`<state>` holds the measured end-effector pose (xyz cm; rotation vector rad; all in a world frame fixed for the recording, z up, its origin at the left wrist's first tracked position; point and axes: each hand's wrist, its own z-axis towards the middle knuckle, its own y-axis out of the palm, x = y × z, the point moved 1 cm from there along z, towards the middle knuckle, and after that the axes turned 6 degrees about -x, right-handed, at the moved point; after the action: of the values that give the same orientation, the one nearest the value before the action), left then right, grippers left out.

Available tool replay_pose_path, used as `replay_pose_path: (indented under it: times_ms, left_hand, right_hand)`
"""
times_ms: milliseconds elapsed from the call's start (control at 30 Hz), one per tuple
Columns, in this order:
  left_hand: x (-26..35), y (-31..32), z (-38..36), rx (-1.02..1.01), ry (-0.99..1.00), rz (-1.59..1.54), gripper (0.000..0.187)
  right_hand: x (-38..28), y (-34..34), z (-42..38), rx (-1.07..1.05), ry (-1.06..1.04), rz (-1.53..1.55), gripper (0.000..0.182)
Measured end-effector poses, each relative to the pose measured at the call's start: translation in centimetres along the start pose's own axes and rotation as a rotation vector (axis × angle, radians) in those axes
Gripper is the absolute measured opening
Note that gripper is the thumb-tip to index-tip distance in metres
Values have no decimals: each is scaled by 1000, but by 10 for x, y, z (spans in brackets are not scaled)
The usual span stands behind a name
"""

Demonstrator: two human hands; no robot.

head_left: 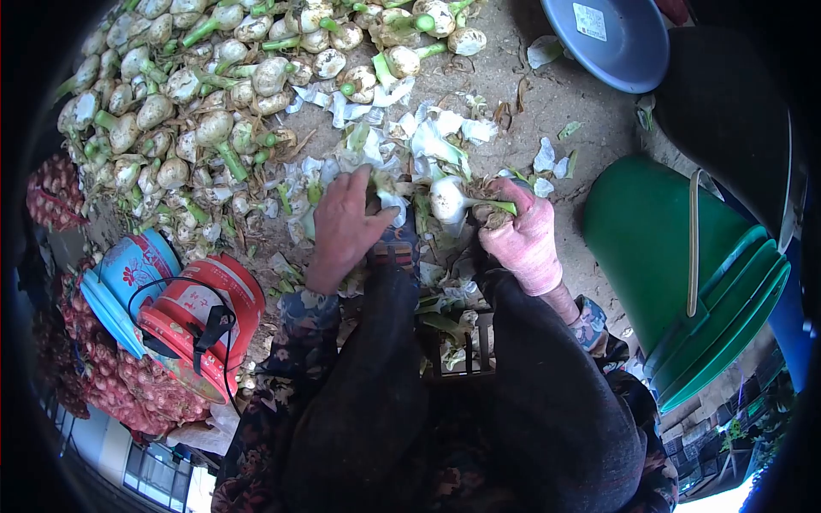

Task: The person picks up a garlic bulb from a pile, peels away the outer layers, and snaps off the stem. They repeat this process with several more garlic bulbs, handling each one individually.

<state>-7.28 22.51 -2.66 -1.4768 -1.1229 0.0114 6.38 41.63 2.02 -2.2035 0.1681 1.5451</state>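
Observation:
My right hand, with what looks like a pinkish glove or wrap over palm and wrist, is closed with its fingers curled in. A white garlic bulb juts out from it to the left, its green cut stem lying against the curled fingers. My left hand is bare, fingers and thumb apart, over the litter of peeled skins. A piece of pale peel lies right by its thumb and fingertips. Loose white garlic skins cover the ground just beyond both hands.
A large heap of garlic bulbs spreads at the upper left. Red and blue buckets lie tipped at left, beside red net sacks. A green bucket lies on its side at right; a grey-blue basin rests above it.

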Motion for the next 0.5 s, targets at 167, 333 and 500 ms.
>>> replay_pose_path:
  times_ms: [167, 333, 500]
  left_hand:
    - [79, -16, 18, -84, -91, -440, 40]
    - [81, 0, 26, 48, 38, -264, 35]
    - [76, 3, 26, 19, -79, -547, 30]
  right_hand:
    - [-8, 2, 3, -34, -39, -126, 24]
    - [-6, 8, 5, -43, -111, -167, 23]
    - [-7, 5, 4, -35, 31, -41, 20]
